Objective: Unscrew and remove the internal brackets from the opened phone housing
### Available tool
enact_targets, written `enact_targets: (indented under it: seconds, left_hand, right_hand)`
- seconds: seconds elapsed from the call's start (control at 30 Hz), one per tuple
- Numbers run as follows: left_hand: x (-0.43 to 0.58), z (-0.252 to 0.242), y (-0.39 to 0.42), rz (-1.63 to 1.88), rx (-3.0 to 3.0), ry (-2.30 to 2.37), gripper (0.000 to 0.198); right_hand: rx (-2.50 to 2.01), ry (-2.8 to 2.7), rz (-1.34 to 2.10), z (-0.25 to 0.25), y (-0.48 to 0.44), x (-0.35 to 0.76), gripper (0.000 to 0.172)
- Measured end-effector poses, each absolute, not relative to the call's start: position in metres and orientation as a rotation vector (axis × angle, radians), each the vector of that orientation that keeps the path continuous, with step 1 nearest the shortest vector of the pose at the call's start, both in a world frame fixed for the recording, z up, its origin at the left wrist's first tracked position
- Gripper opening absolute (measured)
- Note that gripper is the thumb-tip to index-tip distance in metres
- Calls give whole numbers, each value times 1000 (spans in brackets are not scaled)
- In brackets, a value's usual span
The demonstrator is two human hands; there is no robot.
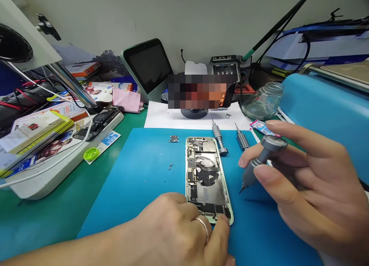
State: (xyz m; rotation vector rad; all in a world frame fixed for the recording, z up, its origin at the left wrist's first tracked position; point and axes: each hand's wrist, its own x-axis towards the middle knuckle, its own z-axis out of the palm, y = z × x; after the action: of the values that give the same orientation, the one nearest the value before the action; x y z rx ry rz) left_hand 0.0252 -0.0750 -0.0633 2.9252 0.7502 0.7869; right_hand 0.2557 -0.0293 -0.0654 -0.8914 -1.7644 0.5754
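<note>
An opened phone [206, 173] with bare circuit boards lies on a blue work mat [138, 181]. My left hand [178, 231], a ring on one finger, rests at the phone's near end with its fingers curled against the frame. My right hand [305, 189] pinches a grey precision screwdriver [259, 160], tip pointing down just right of the phone and hovering above the mat. Two more screwdrivers [219, 137] [241, 138] lie beyond the phone. A small loose part [173, 138] and a tiny screw [170, 166] sit on the mat to the phone's left.
A glass jar [263, 100] stands at the back right beside a soldering station [225, 66]. A smart display [148, 70] leans at the back. At left a white tray [57, 162] holds boxes, cables and a dismantled phone, with a green cap [91, 153] beside it.
</note>
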Motion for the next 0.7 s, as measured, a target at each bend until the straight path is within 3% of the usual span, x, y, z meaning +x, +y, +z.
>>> enact_targets:
  seconds: [0.13, 0.3, 0.43, 0.7]
  left_hand:
    - [6, -45, -47, 913, 2817, 1065, 26]
    - [-27, -38, -3, 519, 2664, 1705, 32]
    - [-32, -47, 11, 433, 2575, 1666, 29]
    - [-30, -59, 22, 599, 2503, 1610, 25]
  right_hand:
    - [-946, -1754, 548, -66, -20, 259, 53]
    - [-1079, -1830, 483, -64, -9, 260, 46]
    - [-1112, -1881, 457, -61, -9, 259, 42]
    - [-1062, -1948, 414, -61, -7, 261, 38]
